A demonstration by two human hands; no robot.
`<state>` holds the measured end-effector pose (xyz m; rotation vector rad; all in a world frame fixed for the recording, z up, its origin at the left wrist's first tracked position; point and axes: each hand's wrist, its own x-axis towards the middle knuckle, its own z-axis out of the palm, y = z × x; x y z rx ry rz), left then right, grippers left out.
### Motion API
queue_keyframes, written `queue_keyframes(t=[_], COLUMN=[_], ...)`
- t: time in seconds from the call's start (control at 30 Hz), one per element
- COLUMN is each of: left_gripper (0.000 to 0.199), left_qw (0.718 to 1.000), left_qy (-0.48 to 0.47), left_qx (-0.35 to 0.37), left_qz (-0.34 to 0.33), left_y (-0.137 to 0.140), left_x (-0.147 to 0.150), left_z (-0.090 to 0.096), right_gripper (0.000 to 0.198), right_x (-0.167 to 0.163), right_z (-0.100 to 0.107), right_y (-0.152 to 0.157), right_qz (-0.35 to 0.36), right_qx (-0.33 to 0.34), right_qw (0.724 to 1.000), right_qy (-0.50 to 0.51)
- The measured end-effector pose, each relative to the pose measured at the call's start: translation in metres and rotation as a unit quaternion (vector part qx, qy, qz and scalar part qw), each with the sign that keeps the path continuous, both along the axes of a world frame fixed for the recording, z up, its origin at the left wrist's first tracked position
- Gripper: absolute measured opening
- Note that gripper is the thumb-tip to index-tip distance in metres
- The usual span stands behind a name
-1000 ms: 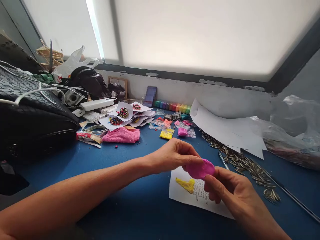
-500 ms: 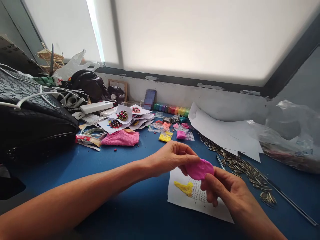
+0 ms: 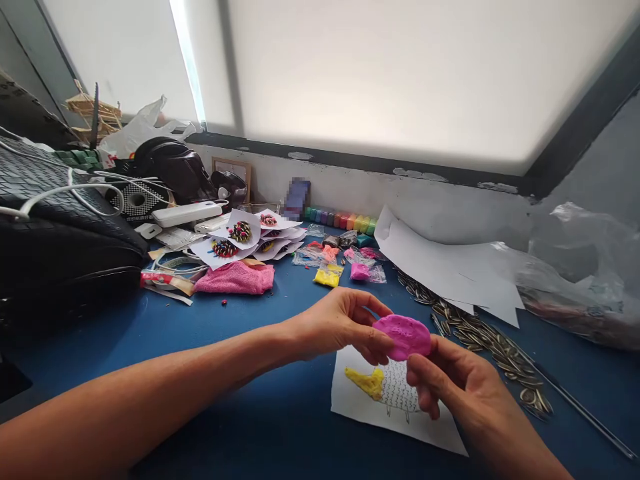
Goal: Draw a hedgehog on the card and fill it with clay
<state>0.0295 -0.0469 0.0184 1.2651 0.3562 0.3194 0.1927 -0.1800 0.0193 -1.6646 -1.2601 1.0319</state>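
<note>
A flattened oval of pink modelling clay (image 3: 404,335) is held up between my two hands. My left hand (image 3: 345,323) pinches its left edge with thumb and fingers. At its right edge, the thumb and fingers of my right hand (image 3: 450,377) grip it too. Below the clay lies a white paper (image 3: 355,403) with a line drawing of an animal with a scaly-patterned body and small legs. Yellow clay (image 3: 367,382) covers the left end of that drawing. My right hand hides the drawing's right part.
Sunflower seeds (image 3: 493,347) and a pen-like metal rod (image 3: 575,393) lie on the right. White sheets (image 3: 450,267) stand behind them. Farther back are bagged yellow clay (image 3: 329,275) and bagged pink clay (image 3: 360,271). At left are a pink cloth (image 3: 235,277), finished pictures (image 3: 240,233) and a black bag (image 3: 65,233).
The pink clay has been tilted so more of its face shows. My left thumb has shifted lower on its left edge. The view has moved slightly.
</note>
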Motion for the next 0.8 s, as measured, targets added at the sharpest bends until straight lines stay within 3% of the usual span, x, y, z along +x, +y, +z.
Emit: queue_keyframes(t=[0.43, 0.8], left_gripper=[0.042, 0.041], left_qw=[1.000, 0.995], left_qy=[-0.007, -0.031], left_qx=[0.012, 0.086], left_qz=[-0.006, -0.036], left_y=[0.0024, 0.0092], left_x=[-0.0004, -0.0035], left_z=[0.0002, -0.0025], right_gripper=[0.052, 0.042], right_x=[-0.0013, 0.0007], right_z=[0.0025, 0.0043], right_y=[0.0018, 0.0015], right_qz=[-0.009, -0.009], right_qx=[-0.032, 0.004], right_qw=[0.999, 1.000], right_qy=[-0.010, -0.029])
